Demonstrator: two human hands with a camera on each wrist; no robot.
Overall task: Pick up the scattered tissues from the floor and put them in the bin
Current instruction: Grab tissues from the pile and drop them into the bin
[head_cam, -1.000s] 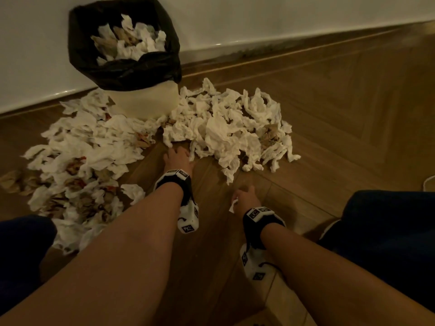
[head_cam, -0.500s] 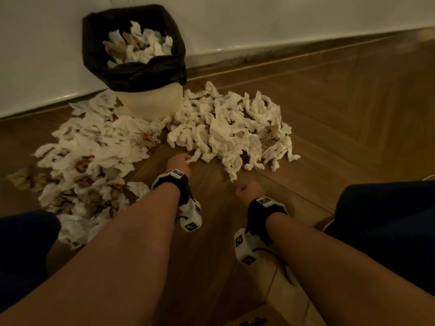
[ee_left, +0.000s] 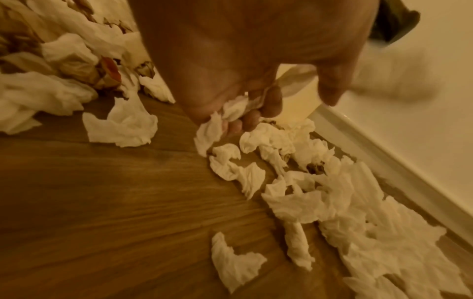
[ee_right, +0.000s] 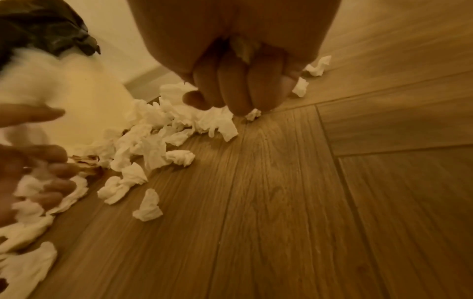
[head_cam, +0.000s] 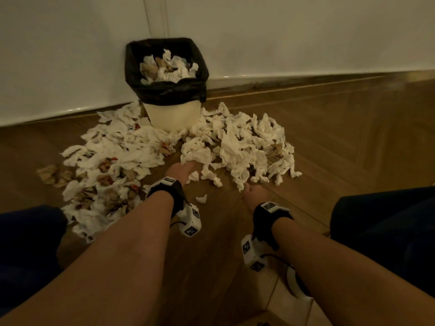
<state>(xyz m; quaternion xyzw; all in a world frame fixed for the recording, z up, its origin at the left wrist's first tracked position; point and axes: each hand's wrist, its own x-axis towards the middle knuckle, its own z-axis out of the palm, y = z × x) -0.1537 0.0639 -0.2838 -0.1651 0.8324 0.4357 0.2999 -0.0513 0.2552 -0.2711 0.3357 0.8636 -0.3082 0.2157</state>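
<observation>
Since the earlier frame, left hand point(head_cam: 182, 170) is advanced toward the bin point(head_cam: 173, 114), fingers curled on a tissue clump point(ee_left: 231, 113). Right hand point(head_cam: 253, 192) is fisted on a scrap. Most tissues point(head_cam: 247, 147) remain before the bin.

Dim, warm light falls on a herringbone wood floor point(head_cam: 353, 137) meeting a seemingly white wall point(head_cam: 306, 31).

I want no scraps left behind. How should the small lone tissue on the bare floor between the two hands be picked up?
Pinch the small tissue at its raised crumpled middle, coming straight down from above: it lies loose on the floor, apart from both piles.
</observation>
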